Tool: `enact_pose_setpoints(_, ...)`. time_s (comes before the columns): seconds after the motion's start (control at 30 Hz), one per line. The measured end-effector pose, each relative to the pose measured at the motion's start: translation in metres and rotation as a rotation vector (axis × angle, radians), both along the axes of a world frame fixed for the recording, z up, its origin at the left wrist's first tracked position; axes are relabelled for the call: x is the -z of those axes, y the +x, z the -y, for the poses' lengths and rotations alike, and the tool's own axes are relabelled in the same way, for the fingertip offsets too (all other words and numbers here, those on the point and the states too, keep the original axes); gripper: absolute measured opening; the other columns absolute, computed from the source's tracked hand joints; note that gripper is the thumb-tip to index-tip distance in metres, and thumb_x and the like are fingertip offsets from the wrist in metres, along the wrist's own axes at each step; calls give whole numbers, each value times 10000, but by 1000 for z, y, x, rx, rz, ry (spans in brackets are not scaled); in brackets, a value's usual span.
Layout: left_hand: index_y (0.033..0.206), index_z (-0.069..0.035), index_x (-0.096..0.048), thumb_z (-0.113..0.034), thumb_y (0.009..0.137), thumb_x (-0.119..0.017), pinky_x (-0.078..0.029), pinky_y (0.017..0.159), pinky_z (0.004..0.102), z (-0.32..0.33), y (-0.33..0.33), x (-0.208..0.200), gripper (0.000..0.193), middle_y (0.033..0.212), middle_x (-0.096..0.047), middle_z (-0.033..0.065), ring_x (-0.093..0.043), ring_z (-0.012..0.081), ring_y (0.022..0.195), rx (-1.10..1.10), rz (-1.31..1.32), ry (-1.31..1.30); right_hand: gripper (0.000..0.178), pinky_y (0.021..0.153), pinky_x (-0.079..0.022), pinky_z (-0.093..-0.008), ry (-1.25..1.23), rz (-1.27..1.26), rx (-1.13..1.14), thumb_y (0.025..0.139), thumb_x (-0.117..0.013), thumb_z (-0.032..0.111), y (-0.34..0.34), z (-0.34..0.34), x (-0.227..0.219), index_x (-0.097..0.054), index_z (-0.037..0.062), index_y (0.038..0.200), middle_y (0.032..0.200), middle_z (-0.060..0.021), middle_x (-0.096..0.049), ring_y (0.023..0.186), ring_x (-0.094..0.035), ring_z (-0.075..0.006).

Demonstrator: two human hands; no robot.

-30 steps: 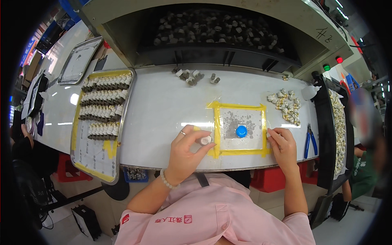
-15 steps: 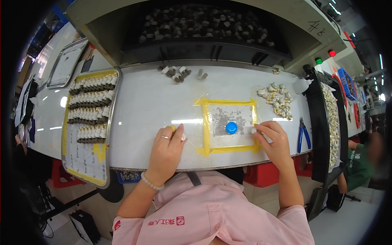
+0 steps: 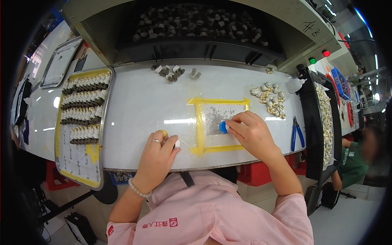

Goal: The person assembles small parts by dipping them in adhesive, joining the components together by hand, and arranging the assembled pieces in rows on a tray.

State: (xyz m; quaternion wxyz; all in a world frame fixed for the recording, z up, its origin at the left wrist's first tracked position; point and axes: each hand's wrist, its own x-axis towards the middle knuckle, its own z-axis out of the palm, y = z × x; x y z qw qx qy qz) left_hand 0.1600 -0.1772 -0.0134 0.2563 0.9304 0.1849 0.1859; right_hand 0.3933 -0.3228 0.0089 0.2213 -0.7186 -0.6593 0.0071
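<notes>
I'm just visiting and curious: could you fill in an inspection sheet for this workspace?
Surface: white, glossy table, with grey spots inside a yellow tape frame.
Things in use: small white part; blue round piece.
Clutter: loose white-and-grey parts, yellowish-white pile, blue-handled pliers, white bottle; metal tray with four rows of parts.
Hands: left hand pinches the small white part; right hand has its fingertips at the blue round piece, grip unclear.
Cables: dark cable, upper right.
Surroundings: cabinet beyond the table, person in green at right, red stool below.
</notes>
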Motion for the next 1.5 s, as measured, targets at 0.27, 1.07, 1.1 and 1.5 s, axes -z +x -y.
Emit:
enact_pose_setpoints(0.27, 974, 25, -602, 5, 757, -706, -488, 629, 263, -1, 3, 6, 242, 915, -595, 112, -593, 172, 762, -70, 156, -704, 189, 691, -472, -343, -18, 27, -28, 685, -701, 56, 0, -2, 2, -667, 33, 870, 802, -58, -585, 762, -567, -222)
enact_pose_setpoints(1.07, 1167, 50, -552, 37, 887, -545, -558, 791, 318, 33, 38, 22, 280, 973, -634, 134, -662, 222, 855, -3, 436, -1831, 193, 656, -486, -353, 84, -178, 60, 723, -703, 29, 4, 6, 11, -674, 21, 913, 832, -84, -605, 751, -579, -251)
enact_pose_setpoints(1.1, 1167, 50, -552, 37, 887, -545, -558, 791, 318, 33, 39, 22, 280, 973, -634, 134, -662, 222, 855, -4, 436, -1832, 194, 654, -485, -353, 73, -186, 55, 722, -704, 28, 5, 7, 13, -674, 20, 914, 832, -84, -606, 750, -579, -252)
enact_pose_setpoints(1.5, 1135, 49, -572, 29, 873, -573, -566, 750, 319, 37, 38, 26, 262, 968, -649, 171, -670, 256, 829, -7, 454, -1746, 223, 680, -488, -301, 106, -494, 157, 742, -710, 32, -7, 10, 0, -684, 17, 963, 871, -88, -632, 776, -610, -214)
